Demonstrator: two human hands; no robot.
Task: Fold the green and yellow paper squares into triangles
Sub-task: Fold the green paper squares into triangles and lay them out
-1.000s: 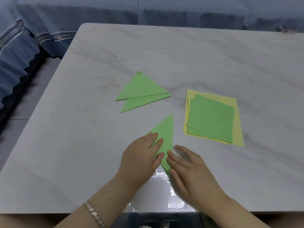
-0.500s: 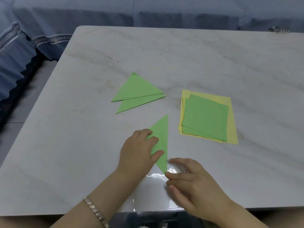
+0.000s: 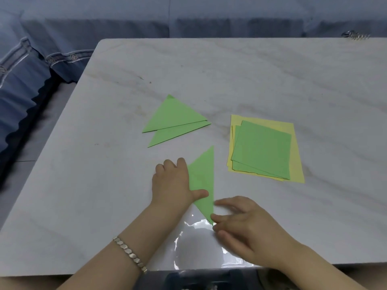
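Note:
A folded green triangle lies near the table's front edge, pointing away from me. My left hand holds its left edge, with the thumb on top and the fingers curled at the paper's side. My right hand touches the triangle's right edge and near tip with nearly straight fingers. Two finished green triangles overlap farther back on the left. To the right, green squares are stacked on yellow squares.
The white marble table has a shiny glare patch by its front edge between my arms. Blue fabric seating runs along the left and far sides. A small metal object sits at the far right corner.
My left fingers went from flat on the triangle to curled at its left edge, thumb on top. My right hand slid off the paper to its right edge and near tip.

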